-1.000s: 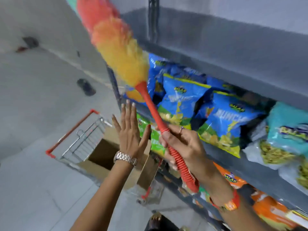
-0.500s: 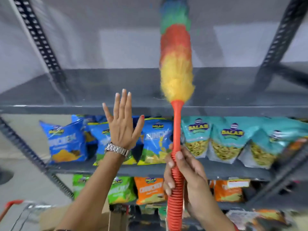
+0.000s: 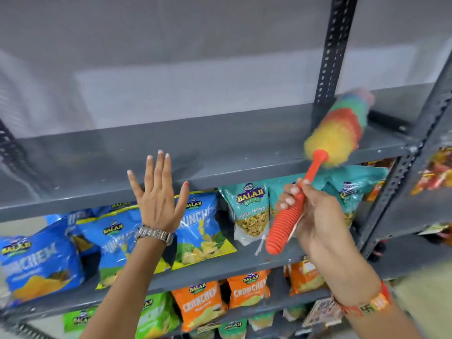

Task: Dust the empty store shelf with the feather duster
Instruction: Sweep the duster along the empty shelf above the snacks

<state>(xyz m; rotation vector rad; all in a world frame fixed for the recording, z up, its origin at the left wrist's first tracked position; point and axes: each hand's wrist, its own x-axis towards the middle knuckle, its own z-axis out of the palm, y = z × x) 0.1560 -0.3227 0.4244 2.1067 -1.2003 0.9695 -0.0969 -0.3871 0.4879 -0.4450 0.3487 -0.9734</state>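
Observation:
An empty grey metal shelf (image 3: 195, 145) runs across the middle of the view. The feather duster (image 3: 337, 133) has a fluffy yellow, orange, green and blue head and a ribbed orange handle. Its head lies on the right end of the shelf, beside a black slotted upright. My right hand (image 3: 315, 216) grips the ribbed handle below the shelf's front edge. My left hand (image 3: 156, 199) is raised flat with fingers spread, in front of the shelf's front lip, holding nothing. A metal watch sits on that wrist.
A black slotted upright (image 3: 330, 57) stands behind the duster's head; another grey post (image 3: 401, 182) frames the right side. Blue snack bags (image 3: 203, 228) and teal ones (image 3: 252, 214) fill the shelf below. Orange bags (image 3: 249, 289) and green ones sit lower.
The view turned from the floor and trolley to face the shelving. The duster swung from upright at the shelf's middle to its right end, head tilted right. My left hand stayed raised and spread.

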